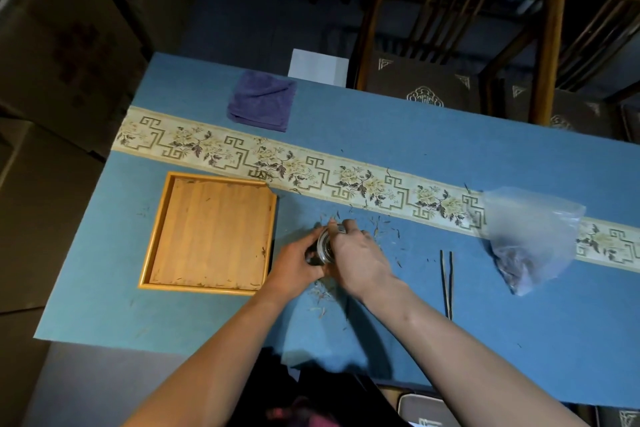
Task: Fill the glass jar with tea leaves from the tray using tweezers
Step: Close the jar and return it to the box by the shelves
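Observation:
A small glass jar (pixel 325 247) with dark tea leaves inside is held between both hands at the middle of the blue table. My left hand (pixel 297 262) grips its lower body from the left. My right hand (pixel 358 255) curls over its top, where a silver lid shows between the fingers. The wooden tray (pixel 211 232) lies to the left of the hands, with only a few leaf scraps on its floor. Dark tweezers (pixel 446 282) lie flat on the table to the right of my right forearm, untouched.
A clear plastic bag (pixel 530 236) with tea leaves in its bottom lies at the right. A folded purple cloth (pixel 262 104) sits at the table's far side. Loose leaf bits (pixel 384 229) are scattered around the hands. Wooden chairs (pixel 450 45) stand behind the table.

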